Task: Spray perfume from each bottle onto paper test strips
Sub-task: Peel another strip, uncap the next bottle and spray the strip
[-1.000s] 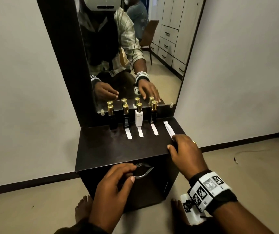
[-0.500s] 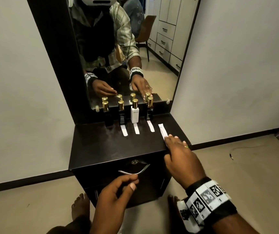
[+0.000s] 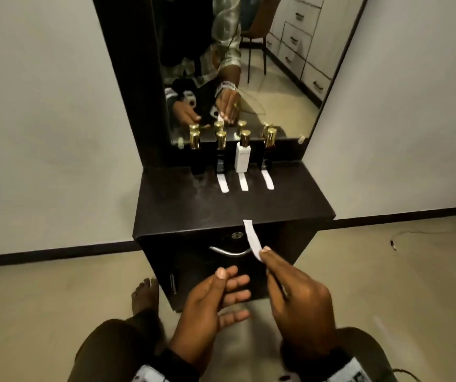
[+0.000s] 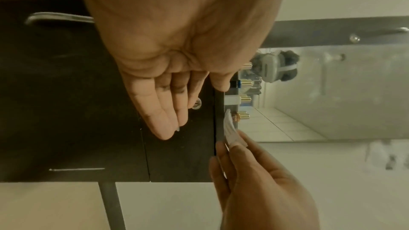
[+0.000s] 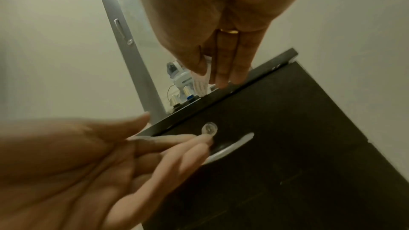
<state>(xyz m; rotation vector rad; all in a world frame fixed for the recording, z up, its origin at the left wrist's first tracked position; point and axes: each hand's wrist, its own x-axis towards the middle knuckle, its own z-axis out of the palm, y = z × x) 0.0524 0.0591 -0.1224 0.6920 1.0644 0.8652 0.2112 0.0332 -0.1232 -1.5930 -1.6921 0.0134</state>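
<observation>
Head view: right hand (image 3: 301, 301) at five o'clock pinching a paper test strip (image 3: 252, 238) before the cabinet (image 3: 287, 244), left hand (image 3: 210, 307) slack-fingered and unladen at seven, perfume bottles (image 3: 242, 153) at twelve.

Gold-capped bottles (image 3: 244, 151), one white (image 3: 241, 160), others dark, white paper strips (image 3: 243, 185), black cabinet (image 3: 182, 210), silver handle (image 3: 228, 251)

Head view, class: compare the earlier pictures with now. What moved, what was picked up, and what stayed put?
The right hand pinched the rightmost test strip, lifted it off the cabinet top and drew it back toward the person. The left hand left the drawer handle and now waits open beside it. Three strips and four bottles stayed put.
</observation>
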